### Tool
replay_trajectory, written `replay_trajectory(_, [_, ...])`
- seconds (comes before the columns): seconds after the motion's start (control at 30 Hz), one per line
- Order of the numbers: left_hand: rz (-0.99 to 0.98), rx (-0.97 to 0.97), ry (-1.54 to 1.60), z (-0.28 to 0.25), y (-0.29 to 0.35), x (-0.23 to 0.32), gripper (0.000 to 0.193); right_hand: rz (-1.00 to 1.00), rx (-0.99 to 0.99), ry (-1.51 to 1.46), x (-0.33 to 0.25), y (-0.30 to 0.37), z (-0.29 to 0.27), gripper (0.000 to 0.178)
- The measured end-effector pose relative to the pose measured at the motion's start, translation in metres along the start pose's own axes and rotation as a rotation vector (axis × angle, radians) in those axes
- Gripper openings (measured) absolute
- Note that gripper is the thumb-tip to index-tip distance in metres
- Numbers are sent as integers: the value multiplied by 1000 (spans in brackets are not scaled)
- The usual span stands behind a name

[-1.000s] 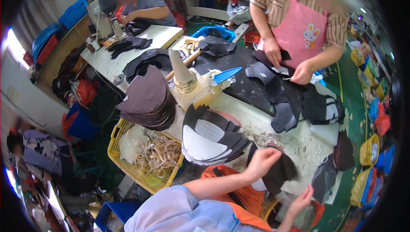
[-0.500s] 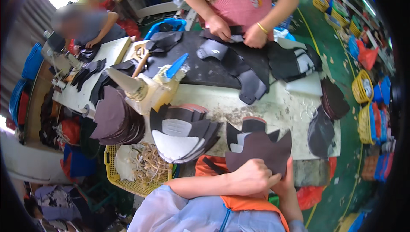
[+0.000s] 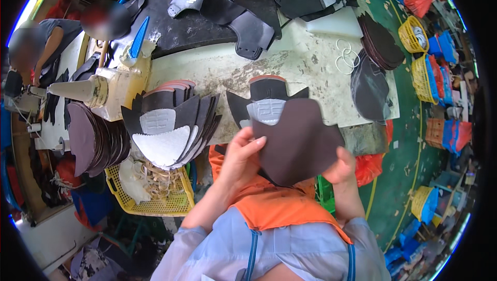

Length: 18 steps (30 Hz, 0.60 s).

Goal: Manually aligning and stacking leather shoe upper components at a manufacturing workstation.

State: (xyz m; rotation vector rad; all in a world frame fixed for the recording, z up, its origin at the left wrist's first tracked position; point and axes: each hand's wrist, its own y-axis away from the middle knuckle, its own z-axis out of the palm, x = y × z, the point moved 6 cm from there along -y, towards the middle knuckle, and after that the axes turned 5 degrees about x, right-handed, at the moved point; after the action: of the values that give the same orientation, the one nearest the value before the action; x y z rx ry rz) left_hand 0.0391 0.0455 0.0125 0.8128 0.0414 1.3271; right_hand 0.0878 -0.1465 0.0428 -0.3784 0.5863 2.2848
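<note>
Farthest left, well apart from the hands: a thick stack of brown pieces (image 3: pixel 90 141), just below a pale cone (image 3: pixel 75 89) in the view. Next, by the near edge of the worktop (image 3: pixel 310 69), a fan of layered pieces (image 3: pixel 165 138) with white rounded ends, overhanging a yellow basket (image 3: pixel 150 206). Then the left hand (image 3: pixel 242 154), pinching the left edge of a dark brown piece (image 3: pixel 300 144), thumb on the upper face (fingers partly lost underneath). Just beyond the left hand, and nearer to it than to the right one, a black-and-grey layered piece (image 3: pixel 266 107), partly covered by the dark brown piece in this view; touching or merely overlapping in sight, impossible to tell.

Between both hands, in front of the orange garment (image 3: pixel 290 216): the dark brown piece itself, nearly as wide as long, so without a clear long axis. Wings spread from hand to hand, tongue pointing away, rounded end toward the garment.

At the opposite edge, the right hand (image 3: pixel 342 169), curled with thumb raised (how firmly closed, cannot tell). Farther right, well apart: white rings (image 3: pixel 353 61) and dark grey pieces (image 3: pixel 368 92).
</note>
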Motion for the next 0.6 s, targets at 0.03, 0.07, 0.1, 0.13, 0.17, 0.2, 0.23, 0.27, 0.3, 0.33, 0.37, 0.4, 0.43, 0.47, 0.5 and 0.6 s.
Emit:
replay_trajectory(0.03, [144, 93, -156, -7, 4, 13, 18, -58, 170, 328, -5, -4, -8, 57])
replay_trajectory(0.07, [284, 193, -310, -17, 9, 27, 10, -110, 342, 654, -9, -9, -14, 44])
replay_trajectory(0.1, [413, 271, -570, -25, 10, 41, 4, -193, 393, 826, -11, -17, -14, 29])
replay_trajectory(0.13, [540, 345, -834, -28, 6, 53, 7, -276, 456, 1103, -13, -23, -18, 16])
replay_trajectory(0.17, [530, 416, -936, -27, 2, 59, 10, -358, 464, 1258, -12, -32, -12, 16])
replay_trajectory(0.2, [529, 422, -936, -27, -5, 61, 10, -443, 470, 1413, -11, -39, -6, 16])
replay_trajectory(0.23, [703, 446, -1149, -19, -8, 66, 9, -439, 467, 1412, -8, -48, -11, 16])
replay_trajectory(0.27, [879, 466, -1361, -10, -8, 68, 9, -483, 478, 1493, -6, -57, -15, 15])
replay_trajectory(0.3, [894, 543, -1412, -12, -11, 67, 9, -525, 490, 1573, -6, -63, -15, 15])
replay_trajectory(0.33, [890, 548, -1414, -14, -14, 64, 9, -521, 487, 1572, -5, -68, -16, 15])
replay_trajectory(0.37, [904, 590, -1442, -16, -15, 64, 9, -552, 505, 1618, -7, -72, -14, 15])
replay_trajectory(0.4, [916, 633, -1470, -18, -15, 64, 10, -581, 524, 1663, -8, -73, -13, 16])
replay_trajectory(0.43, [909, 635, -1473, -19, -15, 64, 10, -574, 525, 1662, -6, -74, -16, 16])
replay_trajectory(0.47, [906, 644, -1466, -18, -15, 65, 10, -590, 528, 1664, -7, -75, -19, 16])
replay_trajectory(0.5, [900, 651, -1461, -19, -15, 65, 10, -605, 533, 1666, -7, -76, -20, 17])
replay_trajectory(0.6, [954, 668, -1465, -21, -16, 66, 13, -539, 530, 1691, -7, -79, -16, 17])
